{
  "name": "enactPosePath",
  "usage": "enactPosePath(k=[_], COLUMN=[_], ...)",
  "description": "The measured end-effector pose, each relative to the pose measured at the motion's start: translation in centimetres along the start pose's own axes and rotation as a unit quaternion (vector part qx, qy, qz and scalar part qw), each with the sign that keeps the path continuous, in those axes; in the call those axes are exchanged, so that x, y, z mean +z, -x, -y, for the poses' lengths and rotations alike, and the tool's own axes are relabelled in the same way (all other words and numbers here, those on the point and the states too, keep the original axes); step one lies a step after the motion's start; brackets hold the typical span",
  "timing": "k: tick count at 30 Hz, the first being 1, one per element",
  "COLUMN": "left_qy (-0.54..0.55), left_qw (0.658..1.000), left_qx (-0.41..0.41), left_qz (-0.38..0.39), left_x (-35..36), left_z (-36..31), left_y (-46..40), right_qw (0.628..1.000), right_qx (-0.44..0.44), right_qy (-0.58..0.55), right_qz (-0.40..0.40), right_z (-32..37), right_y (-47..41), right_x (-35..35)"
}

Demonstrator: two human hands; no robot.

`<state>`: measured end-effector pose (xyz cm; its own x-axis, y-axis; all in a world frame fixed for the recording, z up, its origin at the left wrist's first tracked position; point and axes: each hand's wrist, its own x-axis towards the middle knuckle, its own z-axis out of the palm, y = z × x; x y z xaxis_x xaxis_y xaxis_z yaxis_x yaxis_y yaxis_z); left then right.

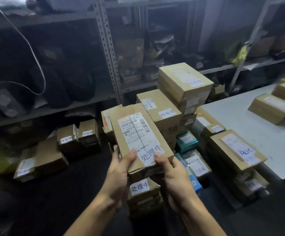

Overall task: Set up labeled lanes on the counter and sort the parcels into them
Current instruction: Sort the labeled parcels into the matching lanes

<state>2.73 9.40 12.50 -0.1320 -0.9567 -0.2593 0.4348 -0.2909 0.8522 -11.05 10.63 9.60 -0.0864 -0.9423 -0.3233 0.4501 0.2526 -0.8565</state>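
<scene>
Both hands hold one flat cardboard parcel [138, 133] with a shipping label and a white tag reading 处理中. My left hand [121, 169] grips its near left corner, thumb on top. My right hand [172, 172] grips the near right corner, thumb on the tag. Beneath it stands a stack of boxes [143, 193] with the same tag. Behind rise a box tagged 待处理 [160, 109] and a box tagged 已完成 [184, 82]. The white counter [250, 120] lies to the right with a few parcels on it.
Grey metal shelving [111, 53] full of dark bags fills the back. Small tagged boxes [77, 137] sit on the dark floor at left. A large tagged box [235, 149] overhangs the counter's near corner. Teal and blue packs [187, 142] lie between the stacks.
</scene>
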Motion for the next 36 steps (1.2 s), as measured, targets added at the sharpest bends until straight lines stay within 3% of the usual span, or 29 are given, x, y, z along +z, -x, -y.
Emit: enactPosePath(k=[18,36], left_qy=[-0.036,-0.013], left_qw=[0.998,1.000], left_qx=[-0.006,-0.011], left_qz=[-0.051,-0.024], left_x=[-2.2,-2.0], left_z=[-0.4,1.3], left_y=[1.2,2.6], right_qw=[0.998,0.999], right_qx=[0.027,0.021], right_qy=[-0.016,0.012], right_qz=[0.047,0.038], right_z=[-0.9,-2.5], right_y=[0.8,1.4], right_x=[1.5,-0.4])
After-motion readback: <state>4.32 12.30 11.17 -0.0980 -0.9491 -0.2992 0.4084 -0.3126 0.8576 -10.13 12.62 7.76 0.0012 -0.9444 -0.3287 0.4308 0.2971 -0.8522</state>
